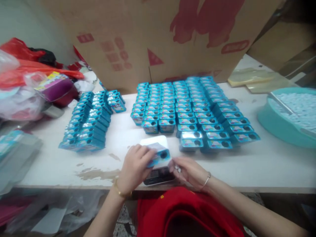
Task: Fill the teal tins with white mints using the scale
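My left hand (137, 166) is closed around a small blue box (161, 156) with a dark round hole in its top. The box is held tilted over a white and black device like a small weighing scale (158, 177). Just right of the box, my right hand (189, 171) has its fingers curled, with several small white pellets (178, 169) showing in them. Rows of similar blue boxes (168, 123) with dark holes stand beyond my hands. In another group at the left, blue boxes (91, 140) have white pellets showing at their tops.
At the right, a turquoise basin (274, 121) is full of white pellets, with a metal tool (283, 102) lying in it. A large cardboard box (123, 39) stands behind the rows. Plastic bags (19, 98) and a purple item (58, 89) crowd the left side.
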Tool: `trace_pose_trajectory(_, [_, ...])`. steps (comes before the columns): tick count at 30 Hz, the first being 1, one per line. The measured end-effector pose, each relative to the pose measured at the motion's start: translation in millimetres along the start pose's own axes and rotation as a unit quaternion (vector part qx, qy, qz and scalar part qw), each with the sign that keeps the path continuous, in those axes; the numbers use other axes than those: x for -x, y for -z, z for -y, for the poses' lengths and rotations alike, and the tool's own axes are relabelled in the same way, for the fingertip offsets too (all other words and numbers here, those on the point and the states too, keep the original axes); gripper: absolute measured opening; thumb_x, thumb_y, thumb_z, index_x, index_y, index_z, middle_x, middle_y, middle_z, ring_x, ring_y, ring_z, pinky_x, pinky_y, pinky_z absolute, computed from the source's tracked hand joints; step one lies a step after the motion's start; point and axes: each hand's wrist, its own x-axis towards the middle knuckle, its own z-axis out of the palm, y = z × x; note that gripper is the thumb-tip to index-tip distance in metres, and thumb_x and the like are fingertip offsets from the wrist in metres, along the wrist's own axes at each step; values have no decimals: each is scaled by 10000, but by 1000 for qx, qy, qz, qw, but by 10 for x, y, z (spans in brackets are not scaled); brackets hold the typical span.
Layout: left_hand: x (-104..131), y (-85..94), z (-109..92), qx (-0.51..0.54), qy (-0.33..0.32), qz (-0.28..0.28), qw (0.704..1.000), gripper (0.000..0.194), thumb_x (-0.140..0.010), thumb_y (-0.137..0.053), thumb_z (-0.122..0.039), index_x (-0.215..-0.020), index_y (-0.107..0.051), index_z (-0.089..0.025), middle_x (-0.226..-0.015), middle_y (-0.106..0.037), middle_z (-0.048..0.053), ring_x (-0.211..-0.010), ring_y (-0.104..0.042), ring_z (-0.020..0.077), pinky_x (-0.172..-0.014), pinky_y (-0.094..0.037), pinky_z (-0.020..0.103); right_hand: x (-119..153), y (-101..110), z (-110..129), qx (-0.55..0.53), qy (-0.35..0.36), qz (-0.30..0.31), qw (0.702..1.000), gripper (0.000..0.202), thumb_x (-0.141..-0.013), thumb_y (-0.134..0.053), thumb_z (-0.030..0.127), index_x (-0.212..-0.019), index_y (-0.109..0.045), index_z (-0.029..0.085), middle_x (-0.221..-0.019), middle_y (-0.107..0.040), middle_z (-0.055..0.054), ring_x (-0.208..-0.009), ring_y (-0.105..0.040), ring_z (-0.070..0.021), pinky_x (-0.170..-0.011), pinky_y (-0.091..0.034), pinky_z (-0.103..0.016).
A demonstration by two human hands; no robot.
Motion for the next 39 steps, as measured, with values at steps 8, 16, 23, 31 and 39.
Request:
trace_pose_trajectory(8, [79,-9,-40,-150,-13,6,989,321,-786,-574,-253,-1107,-569,-244,-878,-572,78,-782,-457,226,-663,-334,364,-238,-296,-14,-146,-49,-18,988,175,-866,-494,229,-826,-571,77,-644,-605,-74,-504,-562,-99,-404,-400,-163])
trace_pose_trajectory(16, [116,43,470,60,131,-89,985,278,-811,-589,-310,-1062,-516,-216,-917,-568,51,-830,-531,193,-732,-424,322,-136,-244,9,-109,-35,-26,993,163,-800,-587,200,-877,-639,65,-666,-608,-61,-519,-550,-75,-413,-403,-136])
trace_pose_trajectory(23, [-122,-142,1609,44,185,-87,978,334,-752,-637,-406,-981,-555,-178,-898,-588,51,-825,-559,191,-752,-457,321,12,88,-129,-104,-27,-82,991,200,-721,-724,264,-850,-688,116,-726,-609,-45,-557,-539,-59,-436,-414,-130])
trace_pose_trajectory(31, [-710,-237,2038,-16,180,-122,976,414,-835,-524,-401,-1182,-462,-183,-1136,-543,102,-1018,-536,195,-785,-467,298,-30,23,-197,-119,-41,-118,985,150,-718,-732,282,-803,-708,161,-755,-604,-32,-586,-555,-68,-519,-478,-145])
trace_pose_trajectory(39, [-1282,-76,3015,-163,257,-93,948,225,-688,-643,-244,-904,-617,-188,-1195,-493,162,-1125,-399,355,-886,-326,497,-63,38,-193,-93,-57,-159,981,266,-622,-786,395,-755,-706,179,-720,-621,-59,-618,-619,-144,-558,-517,-225])
